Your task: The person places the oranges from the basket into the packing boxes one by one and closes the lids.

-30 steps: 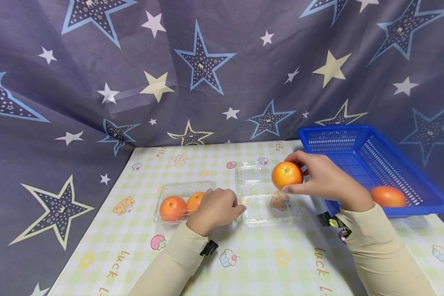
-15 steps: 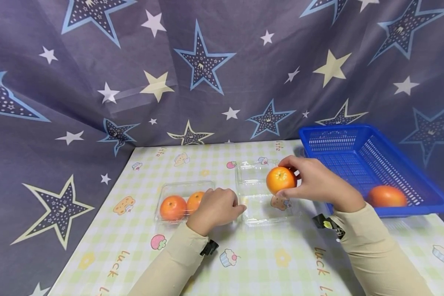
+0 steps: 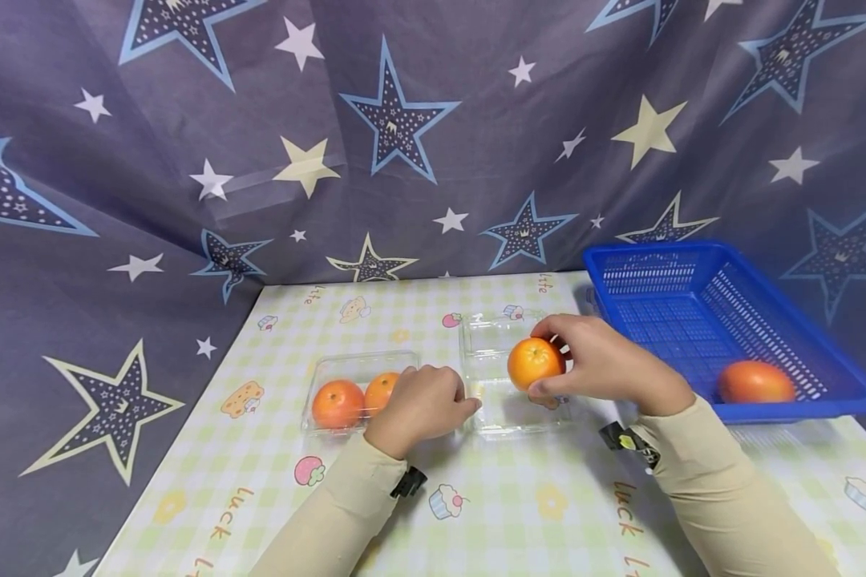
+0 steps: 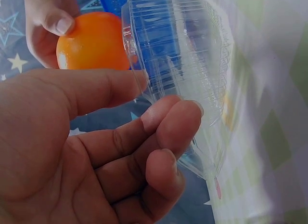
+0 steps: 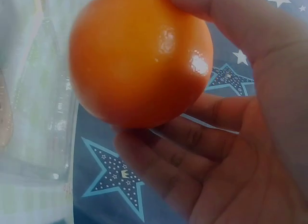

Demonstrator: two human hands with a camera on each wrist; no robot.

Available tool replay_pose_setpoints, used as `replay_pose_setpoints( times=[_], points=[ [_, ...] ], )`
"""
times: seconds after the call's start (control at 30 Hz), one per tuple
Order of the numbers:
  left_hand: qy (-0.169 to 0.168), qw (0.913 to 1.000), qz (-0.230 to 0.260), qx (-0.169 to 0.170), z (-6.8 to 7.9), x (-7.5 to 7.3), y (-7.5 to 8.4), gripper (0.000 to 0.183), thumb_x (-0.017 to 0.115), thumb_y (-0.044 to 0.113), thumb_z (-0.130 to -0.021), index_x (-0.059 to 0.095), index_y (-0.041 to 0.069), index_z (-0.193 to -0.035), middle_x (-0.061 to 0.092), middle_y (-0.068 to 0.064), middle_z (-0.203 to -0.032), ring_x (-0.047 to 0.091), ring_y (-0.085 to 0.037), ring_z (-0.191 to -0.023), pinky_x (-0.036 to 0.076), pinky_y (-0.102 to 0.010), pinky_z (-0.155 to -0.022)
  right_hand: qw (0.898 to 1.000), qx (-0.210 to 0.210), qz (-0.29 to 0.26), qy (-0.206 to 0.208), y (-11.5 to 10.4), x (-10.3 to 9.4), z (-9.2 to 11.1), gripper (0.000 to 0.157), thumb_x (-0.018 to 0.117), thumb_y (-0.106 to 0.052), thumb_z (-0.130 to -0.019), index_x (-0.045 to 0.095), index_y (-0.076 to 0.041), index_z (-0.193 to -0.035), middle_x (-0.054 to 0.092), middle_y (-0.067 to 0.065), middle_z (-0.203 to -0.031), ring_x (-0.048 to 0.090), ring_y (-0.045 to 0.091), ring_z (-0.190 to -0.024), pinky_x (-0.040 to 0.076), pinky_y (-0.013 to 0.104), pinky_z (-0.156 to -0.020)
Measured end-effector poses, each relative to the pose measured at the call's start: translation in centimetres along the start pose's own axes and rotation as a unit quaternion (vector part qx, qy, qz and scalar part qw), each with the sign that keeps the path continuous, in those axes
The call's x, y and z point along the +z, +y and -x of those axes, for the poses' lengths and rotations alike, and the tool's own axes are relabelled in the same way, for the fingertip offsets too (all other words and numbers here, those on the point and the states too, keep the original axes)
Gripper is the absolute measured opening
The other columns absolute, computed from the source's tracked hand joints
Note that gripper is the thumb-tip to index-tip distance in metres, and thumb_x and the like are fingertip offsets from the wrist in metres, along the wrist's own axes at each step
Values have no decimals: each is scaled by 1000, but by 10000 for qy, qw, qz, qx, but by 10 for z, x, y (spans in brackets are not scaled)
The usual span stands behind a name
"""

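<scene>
A right hand (image 3: 606,361) holds an orange (image 3: 532,362) above a clear plastic container (image 3: 501,418), thumb on one side of the fruit and fingers on the other, an opposed hold that likely suits its smooth, round skin. The left hand (image 3: 422,407) sits at the container's left edge, fingers bent and thumb at the rim, a contact that would help steady so light a piece of plastic; whether it truly pinches the rim cannot be told. Just left, a second clear container (image 3: 364,356) bears two oranges (image 3: 338,403) side by side, one partly hidden by the left hand; its walls probably check any rolling. At right, a slotted blue basket (image 3: 657,316) stands near the right hand, perhaps for easy reach, another orange-coloured fruit (image 3: 756,382) resting at its near end. A star-printed curtain (image 3: 260,96) hangs behind the table.
</scene>
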State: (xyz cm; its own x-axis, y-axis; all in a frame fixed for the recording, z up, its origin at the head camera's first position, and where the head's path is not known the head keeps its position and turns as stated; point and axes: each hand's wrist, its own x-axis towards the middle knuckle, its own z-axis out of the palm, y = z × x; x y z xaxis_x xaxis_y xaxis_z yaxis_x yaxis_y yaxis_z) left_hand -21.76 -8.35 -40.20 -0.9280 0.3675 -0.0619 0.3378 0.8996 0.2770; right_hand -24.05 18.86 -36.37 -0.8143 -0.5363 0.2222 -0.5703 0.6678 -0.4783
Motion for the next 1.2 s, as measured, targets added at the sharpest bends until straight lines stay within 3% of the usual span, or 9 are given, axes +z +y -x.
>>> replay_pose_setpoints(
  times=[0.2, 0.4, 0.63, 0.9, 1.2],
  points=[
    [35, 9999, -95, -31, 1, 0, 2, 52, 68, 48, -95, 56, 22, -52, 43, 9, -49, 48, -15, -57, 38, -39, -78, 9999, 5, -64, -122, -1, 10, -3, 58, 94, -37, -70, 67, -13, -115, 71, -5, -101, 66, 12, -89, 58, 32, -77],
    [70, 9999, -146, 9, 1, 1, 2, 54, 67, 48, -96, 55, 23, -50, 40, 9, -48, 47, -14, -54, 39, -36, -69, 9996, -77, -115, -257, 0, 20, -6, 56, 92, -33, -71, 66, -12, -115, 70, -5, -100, 64, 10, -87, 59, 36, -77],
    [80, 9999, -141, 25, 1, 0, 2, 51, 66, 45, -97, 55, 23, -52, 40, 9, -49, 46, -15, -54, 38, -36, -66, 9994, -220, -36, -273, -2, 29, -9, 56, 92, -36, -72, 66, -12, -114, 69, -6, -98, 62, 9, -84, 56, 30, -76],
    [139, 9998, -79, 95, 0, 0, 0, 56, 64, 41, -96, 44, 21, -48, 26, 10, -44, 33, -14, -48, 32, -33, -58, 9992, -111, 35, -378, -6, 36, -11, 57, 91, -37, -72, 66, -11, -115, 68, -4, -100, 60, 10, -85, 54, 27, -76],
    [72, 9999, -102, 104, 1, -1, 1, 52, 64, 41, -96, 52, 22, -50, 34, 10, -46, 42, -14, -51, 35, -35, -64, 9989, -202, 15, -430, -7, 44, -12, 56, 92, -38, -71, 66, -11, -113, 68, -5, -98, 60, 10, -84, 54, 26, -76]
  ],
)
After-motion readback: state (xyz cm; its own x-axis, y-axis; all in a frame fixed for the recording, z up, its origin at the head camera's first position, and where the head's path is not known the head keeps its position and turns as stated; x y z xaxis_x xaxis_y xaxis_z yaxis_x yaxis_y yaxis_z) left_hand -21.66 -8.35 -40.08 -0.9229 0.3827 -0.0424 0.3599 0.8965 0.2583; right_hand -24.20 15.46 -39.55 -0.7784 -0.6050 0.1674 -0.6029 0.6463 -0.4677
